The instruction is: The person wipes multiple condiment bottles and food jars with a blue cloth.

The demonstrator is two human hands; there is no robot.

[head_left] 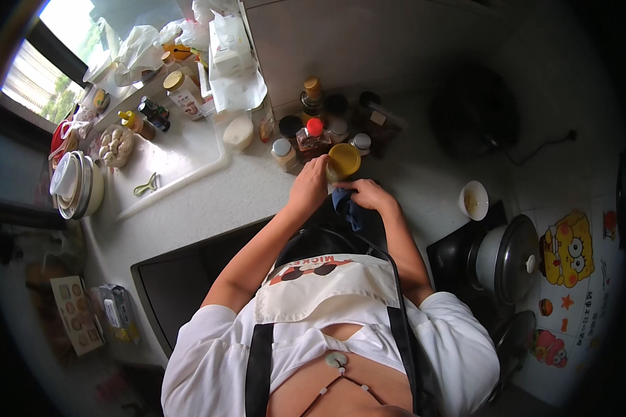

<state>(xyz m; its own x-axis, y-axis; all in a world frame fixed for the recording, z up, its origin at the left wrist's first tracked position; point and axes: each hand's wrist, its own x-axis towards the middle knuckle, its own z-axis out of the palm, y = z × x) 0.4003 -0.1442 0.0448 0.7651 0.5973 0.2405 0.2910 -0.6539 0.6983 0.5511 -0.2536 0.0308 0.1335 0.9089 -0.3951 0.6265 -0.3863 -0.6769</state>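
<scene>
Bottles (pixel 313 142) behind yellow-lidded jar (pixel 345 160) in left hand's (pixel 309 186) grip, cloth (pixel 348 211) in right hand (pixel 370 195)

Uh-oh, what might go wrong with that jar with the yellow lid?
It might slip: the left hand seems to be steadying the yellow-lidded jar from one side. It's also close to other containers, so a bump could perhaps tip the red-capped bottle or the small white-capped jar.
</scene>
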